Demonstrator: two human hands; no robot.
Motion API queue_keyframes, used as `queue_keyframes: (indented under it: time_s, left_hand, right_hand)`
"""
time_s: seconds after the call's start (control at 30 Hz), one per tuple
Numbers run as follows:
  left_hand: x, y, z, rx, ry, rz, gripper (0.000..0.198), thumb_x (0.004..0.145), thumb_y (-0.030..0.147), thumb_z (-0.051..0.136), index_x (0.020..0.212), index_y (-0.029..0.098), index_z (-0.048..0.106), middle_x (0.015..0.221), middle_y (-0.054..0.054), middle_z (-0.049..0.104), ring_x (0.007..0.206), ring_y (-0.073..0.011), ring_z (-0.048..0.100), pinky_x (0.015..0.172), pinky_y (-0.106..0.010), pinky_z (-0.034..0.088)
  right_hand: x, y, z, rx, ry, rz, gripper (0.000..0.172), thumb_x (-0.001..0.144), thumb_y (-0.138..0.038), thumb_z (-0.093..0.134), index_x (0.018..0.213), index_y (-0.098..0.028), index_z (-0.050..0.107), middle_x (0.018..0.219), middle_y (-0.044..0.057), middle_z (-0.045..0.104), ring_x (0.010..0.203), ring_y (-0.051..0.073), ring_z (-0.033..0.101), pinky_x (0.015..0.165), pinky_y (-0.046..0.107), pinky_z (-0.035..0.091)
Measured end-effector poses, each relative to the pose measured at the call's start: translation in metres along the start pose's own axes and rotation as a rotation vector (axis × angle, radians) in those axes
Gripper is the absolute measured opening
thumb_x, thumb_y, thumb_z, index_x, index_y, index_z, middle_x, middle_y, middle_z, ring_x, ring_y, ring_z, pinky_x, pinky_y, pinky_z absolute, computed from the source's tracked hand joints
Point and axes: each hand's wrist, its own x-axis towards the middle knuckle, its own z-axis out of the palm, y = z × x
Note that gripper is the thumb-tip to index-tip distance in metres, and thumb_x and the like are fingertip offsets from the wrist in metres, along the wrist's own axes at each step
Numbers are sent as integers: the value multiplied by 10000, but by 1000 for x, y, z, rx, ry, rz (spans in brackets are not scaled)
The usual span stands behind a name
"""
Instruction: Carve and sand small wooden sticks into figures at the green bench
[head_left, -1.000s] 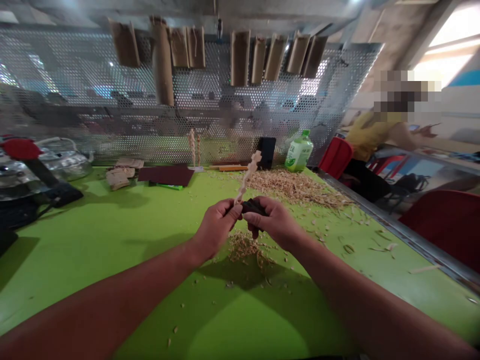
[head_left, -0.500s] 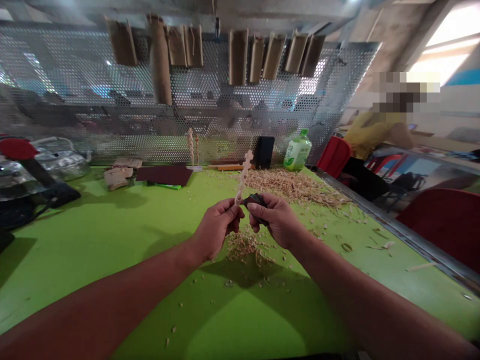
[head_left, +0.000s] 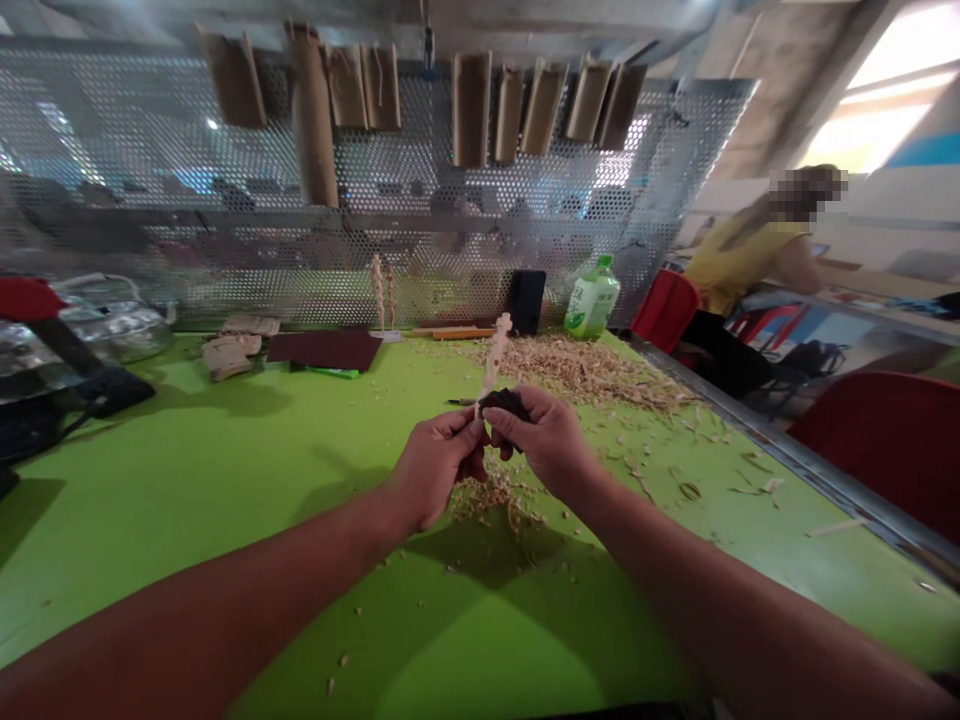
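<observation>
A pale carved wooden stick (head_left: 498,350) with a knobbly, notched edge stands upright between my hands. My left hand (head_left: 439,460) is closed on its lower end, thumb and fingers pinching it. Folded dark sandpaper (head_left: 507,404) is pinched in my right hand (head_left: 551,435) and pressed against the stick's lower part, next to my left thumb. Just behind the hands a thin pointed tool (head_left: 460,402) lies on the table, partly hidden. Under the hands is a small heap of wood shavings (head_left: 491,495).
Further back on the green table (head_left: 225,460) lie a larger shavings pile (head_left: 592,370), a green bottle (head_left: 592,300), a black upright box (head_left: 527,302), a dark maroon sheet (head_left: 326,349) and two thin carved sticks on a stand (head_left: 386,336). A kettle (head_left: 112,305) stands left. A person in yellow (head_left: 742,255) sits right.
The sandpaper has shifted left and now overlaps the stick's lower part. The stick's top has moved slightly right and down. The thin pointed tool has come into sight behind my hands.
</observation>
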Motion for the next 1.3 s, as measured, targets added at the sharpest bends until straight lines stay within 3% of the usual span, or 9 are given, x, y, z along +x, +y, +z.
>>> queue_keyframes:
  time_s: [0.1,0.23,0.47,0.77,1.03,1.3]
  left_hand:
    - [-3,1,4,-21,28,-14,248,778,385,730,819,146,681,615,33,502,485,-61,440,467,-209,428]
    - [-5,1,6,-93,36,-61,216,756,334,752,833,145,684,652,32,501,514,-60,452,483,-212,450]
    - [-5,6,6,-116,54,-54,233,755,321,756,888,138,705,643,34,486,526,-60,446,493,-208,455]
    - [-8,8,11,-2,116,-53,223,761,352,730,807,145,663,573,49,451,469,-68,427,459,-226,459]
    - [-8,6,9,60,93,-11,217,803,352,683,750,147,634,555,46,452,461,-72,428,447,-228,457]
    - [-5,5,5,89,109,29,238,778,370,715,748,145,643,589,40,471,461,-66,416,439,-231,450]
  right_hand:
    - [-2,1,-1,-173,77,-78,227,816,-385,657,738,-180,597,597,-17,576,506,96,517,456,232,416]
    - [-1,-2,-3,-166,149,-104,227,836,-394,637,763,-182,603,601,-13,588,498,93,513,455,230,419]
    - [-3,-4,-4,-237,79,-106,237,856,-406,615,757,-192,596,610,-2,568,542,108,496,478,249,384]
    - [-7,-6,-1,-505,124,-257,270,842,-331,595,626,-198,502,569,-27,482,548,103,413,510,253,305]
    - [-6,-4,3,-326,114,-122,250,857,-377,601,692,-195,556,592,-9,550,549,107,463,510,249,344]
    - [-1,-11,-8,-232,-59,0,248,822,-381,637,679,-194,560,514,-30,546,443,74,428,419,219,308]
